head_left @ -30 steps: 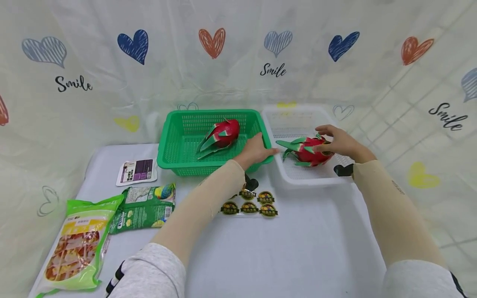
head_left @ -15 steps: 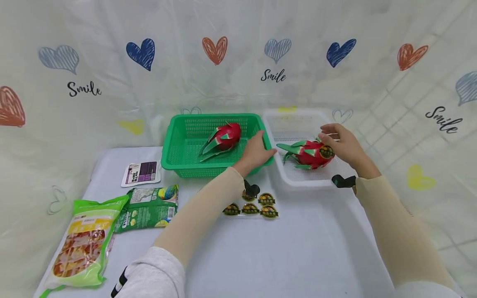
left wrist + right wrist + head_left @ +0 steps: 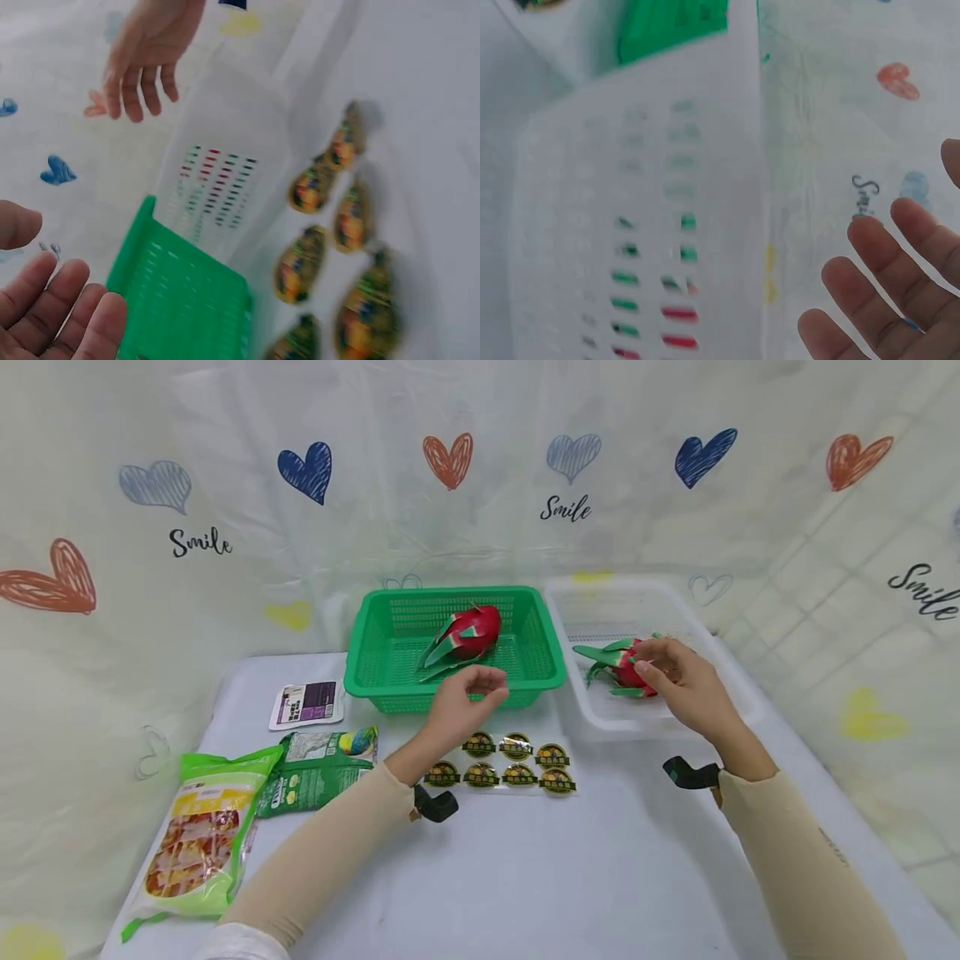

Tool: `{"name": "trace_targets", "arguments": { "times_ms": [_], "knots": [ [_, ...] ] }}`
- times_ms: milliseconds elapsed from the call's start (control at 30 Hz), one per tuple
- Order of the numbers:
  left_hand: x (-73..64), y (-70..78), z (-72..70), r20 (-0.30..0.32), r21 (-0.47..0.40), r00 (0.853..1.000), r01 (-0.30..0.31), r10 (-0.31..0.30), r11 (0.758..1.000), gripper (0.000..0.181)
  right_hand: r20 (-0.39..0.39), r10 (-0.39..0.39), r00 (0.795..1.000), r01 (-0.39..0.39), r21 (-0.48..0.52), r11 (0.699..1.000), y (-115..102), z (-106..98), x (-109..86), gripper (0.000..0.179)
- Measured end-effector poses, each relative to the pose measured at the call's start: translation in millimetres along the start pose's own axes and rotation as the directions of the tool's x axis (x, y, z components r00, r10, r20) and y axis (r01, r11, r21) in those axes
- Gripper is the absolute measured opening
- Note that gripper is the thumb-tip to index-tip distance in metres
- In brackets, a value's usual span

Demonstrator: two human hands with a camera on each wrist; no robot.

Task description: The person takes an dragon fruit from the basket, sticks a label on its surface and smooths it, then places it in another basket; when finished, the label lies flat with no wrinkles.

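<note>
My left hand (image 3: pixel 461 710) is in the air in front of the green basket (image 3: pixel 363 681), its fingers loosely bent and holding nothing. A red dragon fruit (image 3: pixel 480 631) with green leaves lies inside that basket. A second dragon fruit (image 3: pixel 618 668) lies in the white basket (image 3: pixel 600 724), partly covered in the head view by my right hand (image 3: pixel 693 693). The right wrist view shows the right hand's fingers (image 3: pixel 881 255) apart and bare, above the white basket's side. Below the left hand lies a sheet of round black-and-gold stickers (image 3: pixel 517 774).
To the left lie a green snack bag (image 3: pixel 318 772), a larger green-and-yellow food bag (image 3: pixel 202 852) and a small purple-and-white packet (image 3: pixel 307 703). A plastic curtain (image 3: pixel 465 543) with printed hearts hangs behind the baskets.
My left hand has let go of the green basket's right rim and moved left and toward me. My right hand has come off the dragon fruit in the white basket, which showed a round sticker earlier.
</note>
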State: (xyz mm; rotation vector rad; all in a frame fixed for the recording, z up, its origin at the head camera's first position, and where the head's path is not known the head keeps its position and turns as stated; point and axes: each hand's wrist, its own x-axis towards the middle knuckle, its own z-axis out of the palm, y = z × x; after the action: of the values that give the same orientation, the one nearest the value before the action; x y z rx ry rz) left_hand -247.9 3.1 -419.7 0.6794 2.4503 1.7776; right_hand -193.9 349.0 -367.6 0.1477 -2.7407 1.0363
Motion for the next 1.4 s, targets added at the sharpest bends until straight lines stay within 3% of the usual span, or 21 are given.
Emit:
{"name": "trace_targets", "arguments": {
  "times_ms": [100, 200, 267, 333, 467, 533, 600, 767, 933, 1200, 1400],
  "knots": [
    [-25.0, -16.1, -20.6, 0.036, -0.033, 0.996, 0.081, -0.080, 0.996, 0.034, -0.026, -0.051, 0.998, 0.051, 0.008, 0.999, -5.0, 11.0, -8.2, 0.035],
    [-41.4, -31.9, -41.3, 0.072, -0.173, 0.979, 0.199, -0.189, 0.965, 0.043, -0.033, -0.091, 0.995, 0.091, 0.004, 0.996, -6.6, 20.2, -14.1, 0.032],
    [-46.3, -39.3, -53.3, 0.089, -0.307, 0.963, 0.271, -0.256, 0.912, 0.049, -0.032, -0.111, 0.993, 0.111, -0.003, 0.994, -7.7, 24.2, -16.4, 0.031],
    [-47.2, -44.9, -63.5, 0.103, -0.432, 0.944, 0.327, -0.314, 0.840, 0.052, -0.029, -0.130, 0.991, 0.129, -0.011, 0.992, -9.7, 27.0, -15.4, 0.030],
    [-40.0, -52.3, -76.9, 0.105, -0.607, 0.910, 0.378, -0.401, 0.699, 0.053, 0.027, -0.165, 0.986, 0.167, -0.050, 0.985, -23.3, 27.8, 1.8, 0.031],
    [-35.2, -56.3, -80.3, 0.096, -0.659, 0.899, 0.379, -0.426, 0.649, 0.051, 0.077, -0.182, 0.980, 0.186, -0.061, 0.981, -34.1, 28.0, 18.2, 0.034],
    [-31.2, -61.6, -82.3, 0.082, -0.696, 0.895, 0.366, -0.439, 0.618, 0.048, 0.146, -0.170, 0.975, 0.179, -0.053, 0.982, -46.3, 30.3, 37.8, 0.038],
    [-25.3, -67.8, -79.6, 0.041, -0.732, 0.881, 0.348, -0.471, 0.586, 0.043, 0.295, -0.143, 0.945, 0.160, -0.034, 0.987, -71.1, 43.7, 88.4, 0.045],
    [-25.7, -64.7, -75.1, 0.026, -0.756, 0.871, 0.338, -0.490, 0.561, 0.036, 0.368, -0.156, 0.917, 0.177, -0.025, 0.984, -87.4, 63.8, 130.7, 0.050],
    [-26.9, -63.9, -79.2, -0.008, -0.752, 0.874, 0.315, -0.487, 0.579, 0.040, 0.464, -0.124, 0.877, 0.196, -0.112, 0.974, -105.4, 109.3, 195.9, 0.064],
    [-26.6, -65.2, -78.6, 0.006, -0.735, 0.883, 0.322, -0.469, 0.597, 0.046, 0.548, -0.048, 0.835, 0.173, -0.179, 0.969, -106.8, 135.7, 225.3, 0.077]
  ]
}}
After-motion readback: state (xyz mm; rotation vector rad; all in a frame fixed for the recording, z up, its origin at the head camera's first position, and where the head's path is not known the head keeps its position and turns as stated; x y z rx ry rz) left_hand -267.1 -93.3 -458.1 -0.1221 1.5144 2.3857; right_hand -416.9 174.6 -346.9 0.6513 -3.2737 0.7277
